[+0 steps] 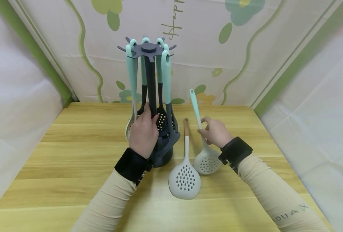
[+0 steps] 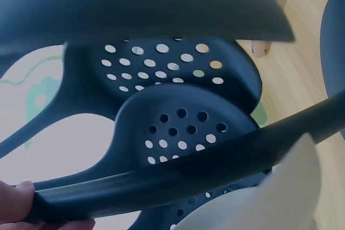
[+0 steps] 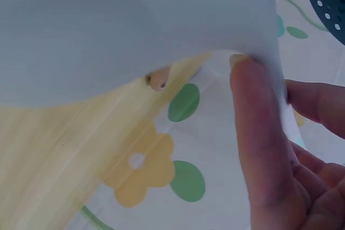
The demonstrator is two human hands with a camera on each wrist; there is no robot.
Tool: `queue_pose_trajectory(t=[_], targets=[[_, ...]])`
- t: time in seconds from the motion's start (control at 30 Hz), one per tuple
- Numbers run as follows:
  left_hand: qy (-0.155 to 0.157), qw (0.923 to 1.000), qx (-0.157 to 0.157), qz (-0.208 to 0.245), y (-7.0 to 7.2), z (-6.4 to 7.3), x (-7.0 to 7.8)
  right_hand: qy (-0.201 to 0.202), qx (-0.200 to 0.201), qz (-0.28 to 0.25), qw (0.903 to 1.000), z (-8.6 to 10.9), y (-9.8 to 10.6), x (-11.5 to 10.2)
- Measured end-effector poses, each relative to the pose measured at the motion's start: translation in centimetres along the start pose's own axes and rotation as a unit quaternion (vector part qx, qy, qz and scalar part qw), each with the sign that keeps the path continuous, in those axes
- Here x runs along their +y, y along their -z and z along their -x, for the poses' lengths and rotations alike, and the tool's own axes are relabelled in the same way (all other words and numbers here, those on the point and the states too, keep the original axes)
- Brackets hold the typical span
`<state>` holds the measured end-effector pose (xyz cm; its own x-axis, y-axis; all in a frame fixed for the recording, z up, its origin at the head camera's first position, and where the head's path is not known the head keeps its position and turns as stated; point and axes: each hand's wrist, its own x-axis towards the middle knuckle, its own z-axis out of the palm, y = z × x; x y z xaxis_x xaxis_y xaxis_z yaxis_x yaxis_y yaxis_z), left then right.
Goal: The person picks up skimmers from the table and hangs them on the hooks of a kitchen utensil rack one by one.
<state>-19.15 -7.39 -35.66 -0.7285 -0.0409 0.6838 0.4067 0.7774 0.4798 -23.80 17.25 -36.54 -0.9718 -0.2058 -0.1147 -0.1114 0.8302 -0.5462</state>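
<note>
A dark utensil stand (image 1: 148, 48) rises at the centre of the table, with several mint-handled utensils hooked round its top. My left hand (image 1: 144, 132) grips its dark post (image 1: 150, 80) low down, and in the left wrist view fingers (image 2: 13, 203) show round one end of that post. With my right hand (image 1: 217, 131) I pinch the shaft of a pale skimmer with a mint handle (image 1: 207, 162), tilted with its handle end away from me. Its pale head (image 3: 129, 30) fills the top of the right wrist view. Beside it lies another pale slotted skimmer with a wooden handle tip (image 1: 185, 182).
Dark slotted heads (image 2: 178, 117) hang close around the post, along with a pale ladle-like utensil (image 1: 128, 130). The wooden table (image 1: 73, 167) ends at a patterned curtain (image 1: 200, 51) behind. White fabric walls (image 1: 313, 96) stand at both sides.
</note>
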Motion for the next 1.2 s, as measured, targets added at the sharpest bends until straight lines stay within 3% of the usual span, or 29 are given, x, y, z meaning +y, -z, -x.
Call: queue_pose_trajectory(t=[0.17, 0.33, 0.77, 1.2], targets=[[0.037, 0.9985, -0.04, 0.008, 0.5, 0.0, 0.5, 0.005, 0.01, -0.004, 0.9999, 0.4, 0.2, -0.4], [0.044, 0.9973, -0.059, 0.007, 0.7, 0.1, 0.7, 0.006, 0.016, -0.012, 0.9998, 0.6, 0.5, -0.3], [0.027, 0.9985, -0.044, -0.017, 0.5, 0.3, 0.3, 0.04, 0.057, -0.016, 0.9974, 1.3, 0.8, -0.8], [-0.02, 0.9986, 0.006, -0.049, -0.6, 0.5, -0.1, 0.048, 0.072, -0.024, 0.996, 1.9, 0.9, -1.1]])
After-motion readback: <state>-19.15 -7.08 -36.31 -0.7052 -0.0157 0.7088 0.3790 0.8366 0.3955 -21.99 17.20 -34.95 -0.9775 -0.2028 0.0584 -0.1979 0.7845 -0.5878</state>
